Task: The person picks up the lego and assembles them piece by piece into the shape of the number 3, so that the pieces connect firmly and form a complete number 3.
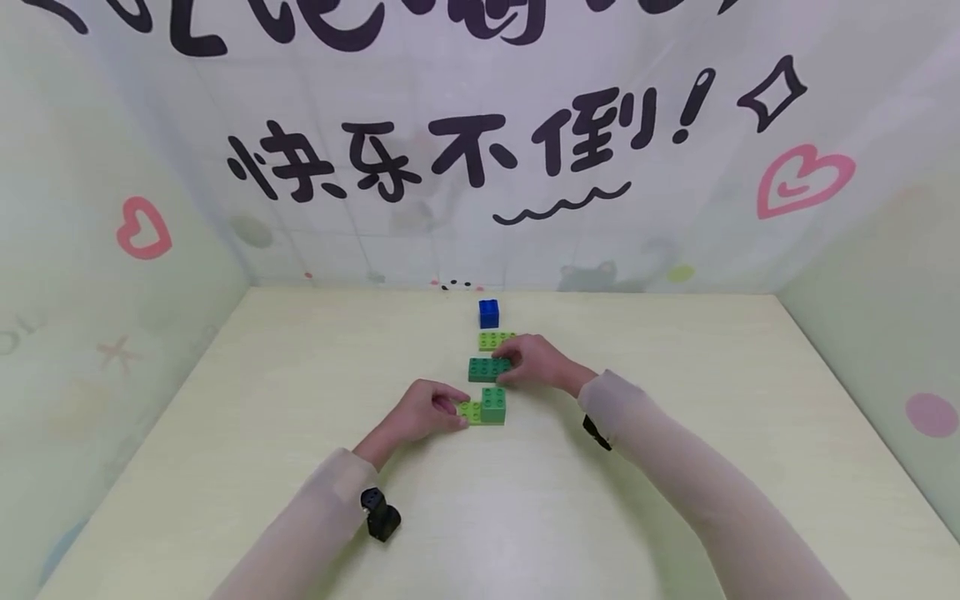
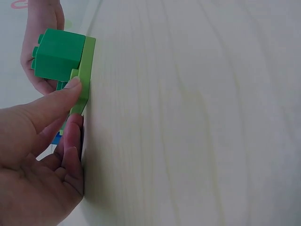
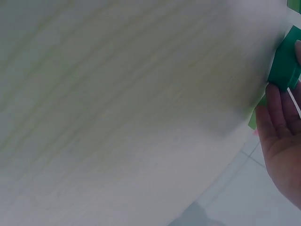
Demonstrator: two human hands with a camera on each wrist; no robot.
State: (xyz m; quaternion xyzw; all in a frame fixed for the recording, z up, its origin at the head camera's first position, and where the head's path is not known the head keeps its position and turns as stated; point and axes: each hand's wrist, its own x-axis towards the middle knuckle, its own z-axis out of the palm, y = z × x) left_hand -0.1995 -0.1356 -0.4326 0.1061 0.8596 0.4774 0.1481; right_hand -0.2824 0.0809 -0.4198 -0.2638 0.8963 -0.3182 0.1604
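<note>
My left hand (image 1: 429,410) pinches the left end of a flat lime-green building brick (image 1: 470,412) between thumb and fingers. A taller green building brick (image 1: 492,404) sits on that brick's right half, its side facing the camera in the left wrist view. Just behind, my right hand (image 1: 536,364) grips the right end of a dark green building brick (image 1: 483,369), thumb on the near side and fingers on the far side. In the right wrist view the dark green brick (image 3: 283,61) shows at the right edge, partly covered by the hand.
Farther back lies another lime-green brick (image 1: 491,340), partly covered by the right hand. Behind it stands a blue brick (image 1: 489,314), near the back wall (image 1: 360,242). The pale wooden table (image 1: 525,517) is bordered by printed walls on the left, back and right.
</note>
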